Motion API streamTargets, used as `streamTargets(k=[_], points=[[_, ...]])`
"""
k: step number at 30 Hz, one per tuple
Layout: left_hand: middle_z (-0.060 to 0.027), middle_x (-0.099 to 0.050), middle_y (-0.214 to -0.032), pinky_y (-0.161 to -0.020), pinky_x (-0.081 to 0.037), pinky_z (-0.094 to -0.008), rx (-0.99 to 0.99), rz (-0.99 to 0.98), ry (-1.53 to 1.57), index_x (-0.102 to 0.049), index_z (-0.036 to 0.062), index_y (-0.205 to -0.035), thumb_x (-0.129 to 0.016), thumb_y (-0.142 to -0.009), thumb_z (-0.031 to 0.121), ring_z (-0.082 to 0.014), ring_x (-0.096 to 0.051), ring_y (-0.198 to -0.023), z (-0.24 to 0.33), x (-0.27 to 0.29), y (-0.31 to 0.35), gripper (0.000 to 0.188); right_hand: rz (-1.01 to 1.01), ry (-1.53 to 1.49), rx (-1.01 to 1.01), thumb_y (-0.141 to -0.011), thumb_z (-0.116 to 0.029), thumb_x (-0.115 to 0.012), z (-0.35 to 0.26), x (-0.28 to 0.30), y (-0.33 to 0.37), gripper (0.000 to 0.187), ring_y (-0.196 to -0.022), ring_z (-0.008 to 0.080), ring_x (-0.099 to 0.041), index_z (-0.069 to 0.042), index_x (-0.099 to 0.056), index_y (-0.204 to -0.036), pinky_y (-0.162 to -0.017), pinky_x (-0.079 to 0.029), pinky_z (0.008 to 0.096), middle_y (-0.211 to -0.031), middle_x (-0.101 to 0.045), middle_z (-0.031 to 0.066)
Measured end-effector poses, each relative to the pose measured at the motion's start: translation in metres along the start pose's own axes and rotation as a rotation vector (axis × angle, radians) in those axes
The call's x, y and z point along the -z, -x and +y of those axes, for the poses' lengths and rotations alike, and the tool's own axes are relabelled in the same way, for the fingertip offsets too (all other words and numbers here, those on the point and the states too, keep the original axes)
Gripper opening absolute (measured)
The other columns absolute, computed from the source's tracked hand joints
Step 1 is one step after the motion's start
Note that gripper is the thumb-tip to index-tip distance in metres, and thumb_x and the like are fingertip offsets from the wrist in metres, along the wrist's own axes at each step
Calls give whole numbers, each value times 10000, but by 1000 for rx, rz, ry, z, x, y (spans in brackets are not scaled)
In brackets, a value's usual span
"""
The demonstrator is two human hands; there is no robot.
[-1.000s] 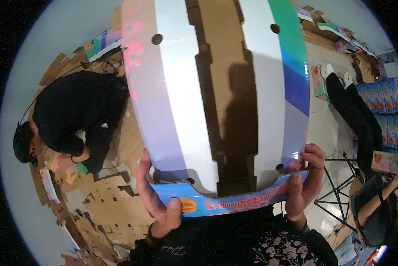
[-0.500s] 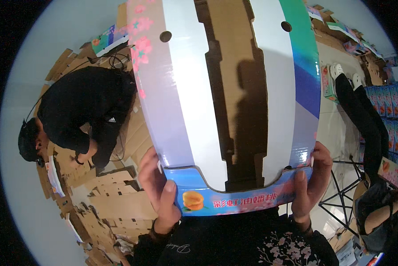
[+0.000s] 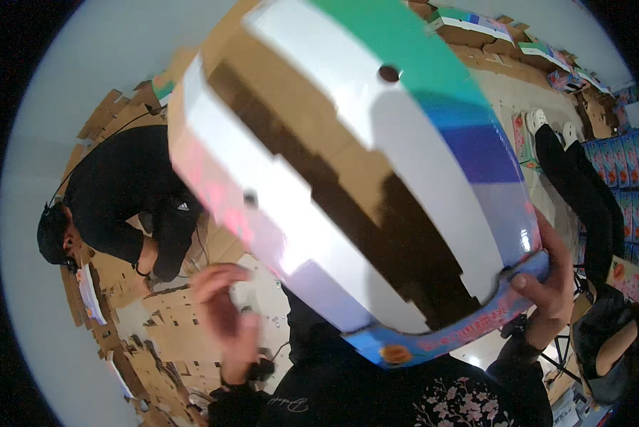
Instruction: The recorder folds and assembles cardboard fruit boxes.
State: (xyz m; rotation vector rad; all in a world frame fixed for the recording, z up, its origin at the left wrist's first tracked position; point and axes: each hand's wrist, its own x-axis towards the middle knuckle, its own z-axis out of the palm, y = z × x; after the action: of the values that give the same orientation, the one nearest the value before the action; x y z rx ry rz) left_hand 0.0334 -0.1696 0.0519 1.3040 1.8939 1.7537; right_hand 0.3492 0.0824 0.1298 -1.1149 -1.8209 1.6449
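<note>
A large cardboard fruit box [image 3: 433, 164], printed green, blue, purple and pink with white flaps, fills the middle of the view. It is tilted, its far end leaning to the left. Between the flaps a long gap shows the brown inside. My right hand [image 3: 550, 281] grips its near right corner, the thumb on the blue end panel [image 3: 447, 340]. My left hand [image 3: 227, 313] is off the box, left of its near end, blurred, with fingers curved and apart and nothing in them.
At the left a person in black [image 3: 120, 192] crouches among flattened cardboard [image 3: 184, 327]. On the right sits another person, black-trousered legs [image 3: 579, 192] stretched out, holding a printed box [image 3: 630, 281]. Stacked blue boxes [image 3: 621, 164] stand behind; more open boxes [image 3: 472, 27] line the far right.
My left hand has let go of the box and moved left and down. The box has turned, its far end swinging left, while my right hand keeps its hold and has shifted right.
</note>
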Motion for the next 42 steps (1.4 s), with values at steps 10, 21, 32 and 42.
streamTargets(k=[10, 21, 32, 42], points=[[-249, -349, -1522, -1156, -287, -434, 39, -28, -310, -357, -58, -1468, -652, -841, 559, -323, -365, -1411, 35, 36, -92, 927, -655, 489, 370, -593, -353, -904, -12, 13, -41, 1031, -1350, 420, -452, 60, -453, -1423, -1109, -337, 474, -1482, -411, 294], [-96, -609, -1072, -846, -455, -310, 212, 13, -325, -552, -29, -1228, -724, -797, 565, -176, -578, -977, 22, 39, -71, 754, -678, 587, 464, -584, -383, -892, -21, 8, -43, 1042, -1282, 433, -516, 57, -454, -1420, -1050, -405, 486, -1456, -435, 304], [-83, -619, -1132, -829, -502, -336, 530, -28, -10, -564, 9, -1222, -660, -907, 443, -194, -613, -979, 7, 74, -76, 545, -695, 742, 586, -671, -481, -827, -45, 4, -54, 947, -1248, 437, -550, 101, -508, -1346, -1038, -415, 483, -1373, -512, 324], [-111, -624, -1163, -764, -471, -248, 211, 119, 428, -538, -32, -1286, -451, -1052, 248, -165, -605, -935, 41, 45, -176, 376, 367, 790, 1023, -982, -311, -525, -63, 10, -55, 528, -1313, 371, -492, 56, -496, -1360, -1118, -355, 482, -1382, -526, 265]])
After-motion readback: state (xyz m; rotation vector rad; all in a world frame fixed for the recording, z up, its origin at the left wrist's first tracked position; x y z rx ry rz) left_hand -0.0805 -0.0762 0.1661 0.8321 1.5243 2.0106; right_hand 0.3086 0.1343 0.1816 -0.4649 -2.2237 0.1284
